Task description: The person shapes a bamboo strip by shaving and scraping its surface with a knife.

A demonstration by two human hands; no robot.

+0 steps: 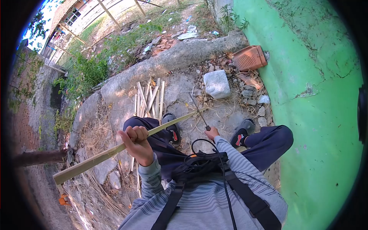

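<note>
Above the left thigh: left hand [138, 143] curled round a long strip [96, 160].
Between the feet: right hand [212, 133], apart, gripping a knife [207, 128], blade crossing the strip's far end.
Beyond the left foot [171, 129]: slats [161, 99] already piled; the held length seems unfinished.

One wide, round view looks out from the wearer's head, forward and steeply down over the striped shirt [207, 193], closest at the bottom edge. The left hand [137, 145] is fairly near the lens, the right hand [212, 133] farther off, beyond them the ground [176, 90]. The green wall [318, 103] fills the right side; the house [71, 19] sits far off, upper left.
</note>
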